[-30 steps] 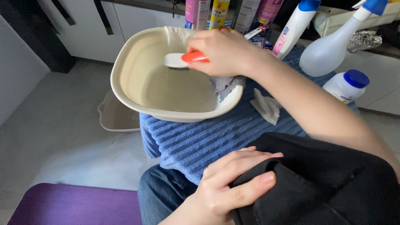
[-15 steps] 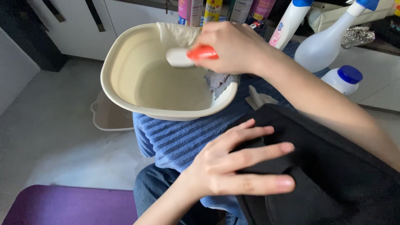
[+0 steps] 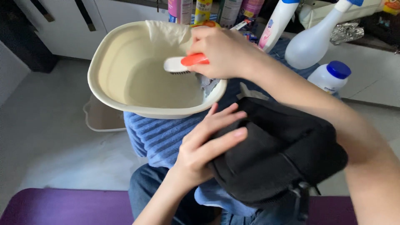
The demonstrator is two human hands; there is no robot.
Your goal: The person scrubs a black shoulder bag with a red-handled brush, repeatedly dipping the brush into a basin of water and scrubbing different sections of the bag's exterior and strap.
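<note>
A pale grey floor (image 3: 46,137) spreads under soft daylight. Beyond the floor, at the top left, stand white cabinets (image 3: 108,21) with dark bar handles, and a dark panel (image 3: 25,37) rises left of them. At the floor's near edge lies a purple mat (image 3: 62,206).

Smooth plastic basin (image 3: 112,62), ribbed blue cloth towel (image 3: 154,137), matt black fabric bag (image 3: 275,154).

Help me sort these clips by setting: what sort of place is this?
Probably a home laundry or cleaning corner: a cream basin of water, spray bottles by white cabinets, the right hand holding a scrub brush.
</note>
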